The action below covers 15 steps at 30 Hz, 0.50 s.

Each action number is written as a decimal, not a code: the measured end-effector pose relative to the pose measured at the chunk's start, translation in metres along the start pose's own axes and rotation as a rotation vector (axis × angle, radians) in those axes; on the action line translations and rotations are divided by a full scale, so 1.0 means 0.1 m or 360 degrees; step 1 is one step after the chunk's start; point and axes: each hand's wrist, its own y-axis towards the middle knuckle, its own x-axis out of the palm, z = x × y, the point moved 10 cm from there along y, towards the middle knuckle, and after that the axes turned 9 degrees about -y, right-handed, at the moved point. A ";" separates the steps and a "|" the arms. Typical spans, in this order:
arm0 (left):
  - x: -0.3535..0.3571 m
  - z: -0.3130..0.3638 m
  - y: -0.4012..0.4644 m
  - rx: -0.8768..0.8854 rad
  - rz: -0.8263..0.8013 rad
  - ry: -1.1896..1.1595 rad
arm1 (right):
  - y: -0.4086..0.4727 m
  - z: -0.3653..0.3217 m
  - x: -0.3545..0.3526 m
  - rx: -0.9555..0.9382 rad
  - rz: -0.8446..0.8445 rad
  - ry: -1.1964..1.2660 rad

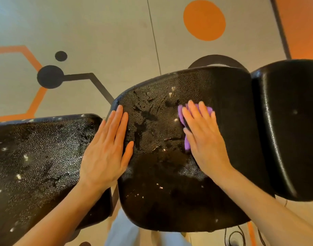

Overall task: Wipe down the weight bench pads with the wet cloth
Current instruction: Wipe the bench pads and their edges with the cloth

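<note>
Purple cloth (187, 128) lies crumpled on wet-streaked black pad (152, 125).

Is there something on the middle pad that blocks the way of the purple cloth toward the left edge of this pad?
Only the left hand. It lies flat near the left edge of the middle pad, in that path. The right hand presses the purple cloth further right; between the two hands only wet pad surface shows.

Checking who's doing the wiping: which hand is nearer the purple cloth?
Right. The right hand presses flat on the purple cloth; the left hand rests apart, on the middle pad at its left edge.
</note>
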 end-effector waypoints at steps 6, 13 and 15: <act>0.01 -0.01 0.00 0.0010 -0.0013 -0.0031 | 0.45 -0.08 -0.06 0.0130 0.0146 -0.0046; 0.01 -0.07 -0.04 0.0123 -0.0119 0.0089 | 0.33 -0.19 -0.03 0.0029 0.0099 0.0019; 0.01 -0.07 -0.03 0.0116 -0.0101 0.0083 | 0.80 -0.20 -0.17 0.0128 0.0251 0.0028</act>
